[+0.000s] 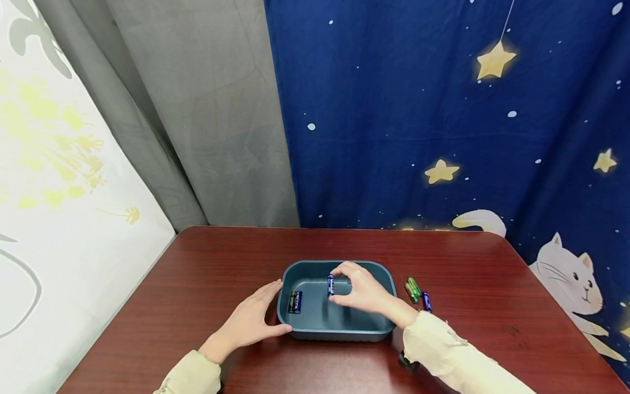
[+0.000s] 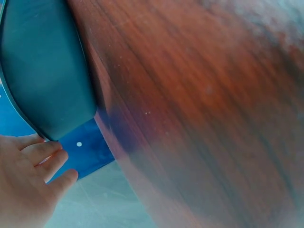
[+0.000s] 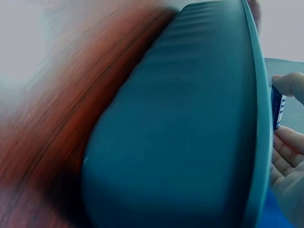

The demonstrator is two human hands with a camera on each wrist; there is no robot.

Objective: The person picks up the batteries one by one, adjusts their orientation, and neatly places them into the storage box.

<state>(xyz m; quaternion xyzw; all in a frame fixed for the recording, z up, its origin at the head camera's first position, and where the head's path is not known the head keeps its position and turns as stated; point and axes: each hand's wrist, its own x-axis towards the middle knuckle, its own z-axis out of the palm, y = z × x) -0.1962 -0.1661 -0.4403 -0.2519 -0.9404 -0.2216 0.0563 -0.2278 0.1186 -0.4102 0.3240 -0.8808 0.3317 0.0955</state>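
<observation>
A blue battery (image 1: 331, 285) is pinched end to end between the thumb and fingers of my right hand (image 1: 363, 290), over the inside of a teal plastic bin (image 1: 339, 335). In the right wrist view the same battery (image 3: 278, 108) shows beyond the bin's rim. My left hand (image 1: 253, 320) rests at the bin's left end, fingers spread and touching the rim. Inside the bin at the left, a black battery (image 1: 292, 302) and a blue battery (image 1: 298, 302) lie side by side.
Right of the bin, green batteries (image 1: 413, 290) and another blue battery (image 1: 426, 301) lie on the brown wooden table (image 1: 236, 251). A small dark object (image 1: 407, 361) sits below my right sleeve. Grey and blue curtains (image 1: 374, 120) hang behind the table.
</observation>
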